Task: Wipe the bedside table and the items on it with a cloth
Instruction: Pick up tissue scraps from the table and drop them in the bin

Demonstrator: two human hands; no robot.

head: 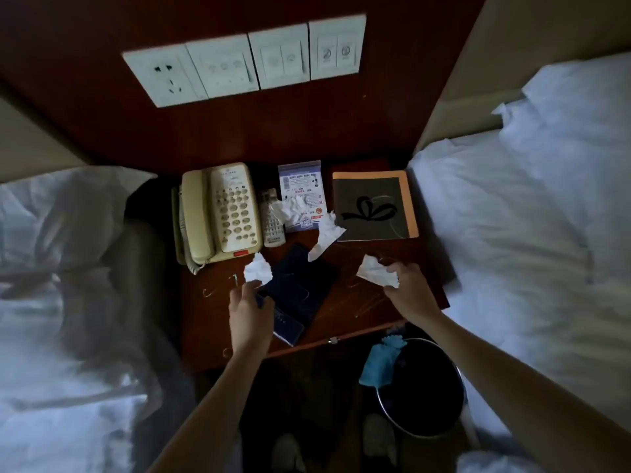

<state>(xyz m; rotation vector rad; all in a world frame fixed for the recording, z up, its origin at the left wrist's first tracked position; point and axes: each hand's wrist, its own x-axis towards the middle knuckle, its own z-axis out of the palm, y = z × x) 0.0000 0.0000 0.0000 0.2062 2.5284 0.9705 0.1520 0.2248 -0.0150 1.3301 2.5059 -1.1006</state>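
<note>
The dark red bedside table [345, 302] carries a cream telephone [218, 213], a grey remote [271, 218], a printed card [302, 186], a dark booklet with an orange edge [374, 204] and a dark blue tissue pack [300, 288]. Crumpled white tissues lie near the card [290, 208] and at the middle [326, 237]. My left hand [251, 310] pinches one crumpled tissue [257, 269] over the blue pack. My right hand [411, 290] grips another crumpled tissue [375, 273] at the table's right. A blue cloth [380, 361] hangs over a bin's rim.
A black waste bin [426, 390] stands on the floor below the table's front right. Beds with white linen flank the table on the left [61, 268] and right [529, 233]. A row of wall sockets and switches [246, 59] sits on the wooden panel behind.
</note>
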